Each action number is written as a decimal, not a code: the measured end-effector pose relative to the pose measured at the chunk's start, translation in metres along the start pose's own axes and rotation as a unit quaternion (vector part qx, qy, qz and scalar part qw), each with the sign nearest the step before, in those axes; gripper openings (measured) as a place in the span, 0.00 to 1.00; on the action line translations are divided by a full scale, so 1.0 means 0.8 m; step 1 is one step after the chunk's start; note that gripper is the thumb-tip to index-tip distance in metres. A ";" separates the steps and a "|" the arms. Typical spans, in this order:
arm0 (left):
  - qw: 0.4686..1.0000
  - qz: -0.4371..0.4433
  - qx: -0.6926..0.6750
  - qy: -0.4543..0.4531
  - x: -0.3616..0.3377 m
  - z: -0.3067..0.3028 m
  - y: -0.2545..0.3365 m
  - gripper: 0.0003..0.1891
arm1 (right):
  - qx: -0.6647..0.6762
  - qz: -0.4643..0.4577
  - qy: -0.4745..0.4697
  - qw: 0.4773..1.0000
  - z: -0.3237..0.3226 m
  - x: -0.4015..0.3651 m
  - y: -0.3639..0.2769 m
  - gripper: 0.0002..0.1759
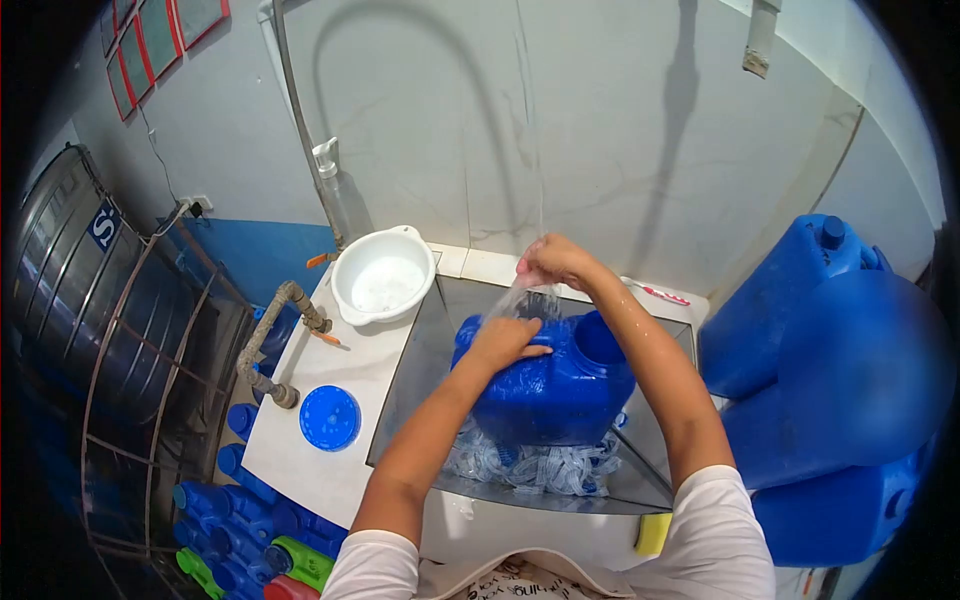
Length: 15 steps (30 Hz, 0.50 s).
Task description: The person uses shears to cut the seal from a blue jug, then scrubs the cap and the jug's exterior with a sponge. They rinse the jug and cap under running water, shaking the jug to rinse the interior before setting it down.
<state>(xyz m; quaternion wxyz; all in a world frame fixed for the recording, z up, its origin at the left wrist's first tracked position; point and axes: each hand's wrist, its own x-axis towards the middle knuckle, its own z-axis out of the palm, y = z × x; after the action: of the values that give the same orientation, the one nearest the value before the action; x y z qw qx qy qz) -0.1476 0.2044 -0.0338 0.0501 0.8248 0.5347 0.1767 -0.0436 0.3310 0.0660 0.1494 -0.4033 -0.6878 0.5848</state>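
Observation:
A blue plastic jug (545, 395) with a wide round mouth and no lid over it sits in the grey sink (405, 385). My left hand (502, 345) lies over the jug's top, fingers curled around its handle area. Above the jug's back edge, my right hand (557, 262) has its fingers bent together in a thin falling stream of water. Splashing water hides what those fingers hold, if anything. Beneath the jug, a pile of clear and whitish plastic pieces (540, 468) covers part of the sink floor. A round blue lid (330, 418) rests on the counter.
A white basin (383, 275) stands at the counter's back left beside a pump bottle (335, 185). A yellow sponge (653, 534) lies at the front edge, a toothbrush (660, 293) behind. Large blue jugs (770, 300) stack up on the right; a metal tank (95, 290) stands left.

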 end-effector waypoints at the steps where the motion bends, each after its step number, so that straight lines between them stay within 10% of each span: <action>1: 1.000 0.004 0.003 0.001 -0.007 -0.006 0.004 0.27 | -0.024 -0.008 -0.001 1.000 0.002 -0.009 0.006 0.10; 4: 0.990 -0.141 -0.019 -0.022 -0.037 0.008 0.014 0.27 | -0.370 -0.204 0.007 0.906 0.012 -0.026 0.057 0.22; 6: 0.966 -0.225 -0.110 0.061 -0.053 0.046 0.005 0.27 | -0.500 -0.121 -0.088 0.853 0.045 -0.072 0.075 0.33; 8: 0.936 -0.260 -0.235 0.034 -0.056 0.033 0.031 0.25 | -0.618 -0.308 0.078 0.719 0.075 -0.101 0.127 0.40; 13: 0.921 -0.206 -0.323 0.061 -0.125 0.023 0.053 0.26 | -0.542 -0.381 0.154 0.733 0.055 -0.120 0.138 0.35; 15: 0.791 -0.336 -0.481 0.174 -0.178 0.042 0.042 0.25 | -0.525 -0.388 0.159 0.741 0.064 -0.121 0.124 0.32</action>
<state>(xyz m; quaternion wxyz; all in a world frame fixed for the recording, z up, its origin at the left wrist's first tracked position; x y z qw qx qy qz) -0.1588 0.0655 -0.0902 0.4027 0.4178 0.6242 0.5231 0.0209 0.2243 -0.0141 0.2350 -0.2033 -0.9492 -0.0500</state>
